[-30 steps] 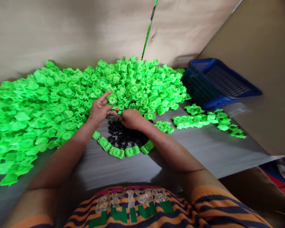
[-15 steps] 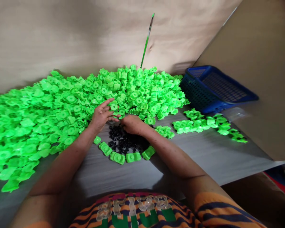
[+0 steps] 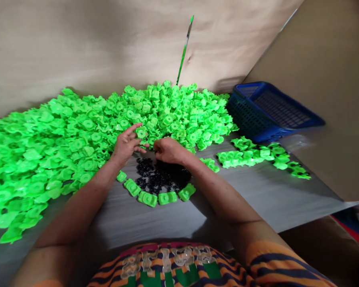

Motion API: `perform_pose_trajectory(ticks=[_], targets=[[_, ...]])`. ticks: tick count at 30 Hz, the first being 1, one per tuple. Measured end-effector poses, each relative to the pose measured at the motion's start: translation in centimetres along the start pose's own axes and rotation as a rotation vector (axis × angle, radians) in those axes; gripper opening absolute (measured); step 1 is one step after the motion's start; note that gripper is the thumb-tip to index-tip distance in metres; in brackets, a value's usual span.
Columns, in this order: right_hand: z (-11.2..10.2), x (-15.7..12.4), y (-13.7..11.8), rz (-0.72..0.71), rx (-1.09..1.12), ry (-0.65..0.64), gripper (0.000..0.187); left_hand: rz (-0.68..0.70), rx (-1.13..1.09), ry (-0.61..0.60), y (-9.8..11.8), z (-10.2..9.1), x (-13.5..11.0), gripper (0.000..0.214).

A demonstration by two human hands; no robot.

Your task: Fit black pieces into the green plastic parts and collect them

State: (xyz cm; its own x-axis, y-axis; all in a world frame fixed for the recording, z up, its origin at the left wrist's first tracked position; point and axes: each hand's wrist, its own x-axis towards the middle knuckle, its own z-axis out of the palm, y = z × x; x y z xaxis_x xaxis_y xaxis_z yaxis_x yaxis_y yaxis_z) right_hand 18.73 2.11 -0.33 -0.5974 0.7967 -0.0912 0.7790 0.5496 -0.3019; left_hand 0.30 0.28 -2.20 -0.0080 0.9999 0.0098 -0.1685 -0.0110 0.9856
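Observation:
My left hand (image 3: pixel 126 145) is at the front edge of a heap of bright green moulded plastic shells (image 3: pixel 86 119). A green plastic shell (image 3: pixel 141 132) sits between its thumb and fingers. Just right of it, my right hand (image 3: pixel 168 150) is closed in a pinch; what its fingertips hold is hidden. Below both hands lies a pile of small black plastic parts (image 3: pixel 155 175). A curved row of several green shells (image 3: pixel 147 198) borders that pile on the near side.
More green pieces (image 3: pixel 242 158) lie in rows on the grey table (image 3: pixel 242 191) to the right, some with black parts showing. A blue plastic basket (image 3: pixel 257 115) stands at the back right. A thin green-stained stick (image 3: pixel 184 54) leans on the wooden wall behind the heap.
My right hand has moved slightly up, away from the black parts and closer to the heap. The left hand stays nearly in place with the green shell.

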Motion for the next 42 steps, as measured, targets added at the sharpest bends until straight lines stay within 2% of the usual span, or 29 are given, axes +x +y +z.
perform_pose_trajectory(ticks=[6, 12, 17, 23, 28, 33, 42], targets=[[0.1, 0.2, 1.1, -0.076, 0.431, 0.257, 0.009, -0.026, 0.014, -0.045, 0.2, 0.8, -0.5, 0.068], [0.6, 0.6, 0.9, -0.042, 0.627, 0.378, 0.011, -0.027, 0.019, -0.101, -0.2, 1.1, -0.6, 0.067], [0.6, 0.6, 0.9, 0.027, 0.630, 0.502, 0.012, -0.007, 0.051, -0.080, -0.9, 1.3, -0.6, 0.071], [0.8, 0.7, 0.9, 0.074, 0.577, 0.528, 0.016, 0.017, 0.090, -0.024, -1.9, 2.0, -0.8, 0.068], [1.4, 1.3, 0.8, 0.103, 0.695, 0.561, 0.011, 0.016, 0.080, -0.034, -2.1, 2.5, -1.1, 0.070], [2.0, 1.8, 0.1, 0.138, 0.800, 0.615, 0.009, 0.033, 0.058, -0.042, -1.5, 2.8, -1.6, 0.063], [1.9, 1.0, -0.6, 0.070, 0.718, 0.704, 0.007, 0.063, 0.031, -0.031, -1.3, 2.7, -1.6, 0.058]])
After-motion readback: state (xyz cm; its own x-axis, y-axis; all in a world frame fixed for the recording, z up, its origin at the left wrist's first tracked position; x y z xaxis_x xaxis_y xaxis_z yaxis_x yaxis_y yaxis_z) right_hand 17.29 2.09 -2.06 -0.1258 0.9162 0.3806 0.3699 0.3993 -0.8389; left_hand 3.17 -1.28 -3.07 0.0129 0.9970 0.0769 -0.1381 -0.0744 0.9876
